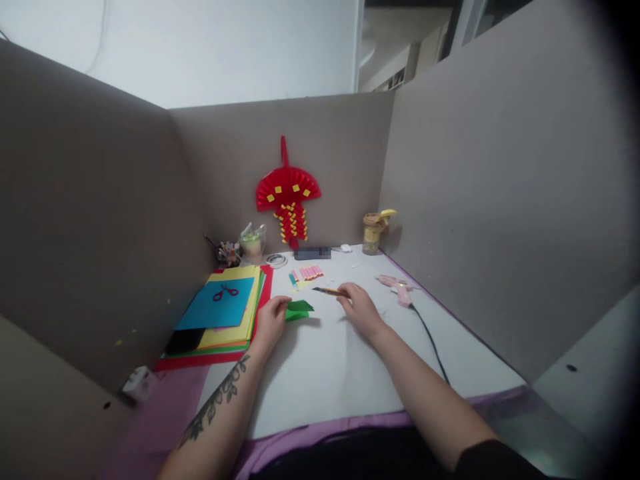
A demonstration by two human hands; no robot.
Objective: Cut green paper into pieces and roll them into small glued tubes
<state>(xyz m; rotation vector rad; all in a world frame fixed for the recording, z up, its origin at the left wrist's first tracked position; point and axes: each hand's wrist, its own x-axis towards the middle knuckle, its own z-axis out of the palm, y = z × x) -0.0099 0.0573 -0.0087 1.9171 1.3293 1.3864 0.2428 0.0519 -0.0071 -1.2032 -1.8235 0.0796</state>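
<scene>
Between the fingers of my left hand [273, 319] is a folded piece of green paper [299, 311], its two layers spread apart toward the right. My right hand [357, 309] grips a slim yellow-and-black utility knife [327, 291], its tip pointing left, above the white tabletop. Knife and paper are apart. Just beyond them lie several small pink paper rolls [311, 273], with a blue piece and yellow bits beside them. My fingers hide part of the knife and one edge of the green paper.
At left, a stack of coloured paper [225, 313] carries red-handled scissors [225, 292]. A pink glue gun [400, 288] with a black cord lies at right. Cups [371, 235] and a coiled white cable [277, 261] stand at the back. A red paper ornament [289, 190] hangs on the grey partition.
</scene>
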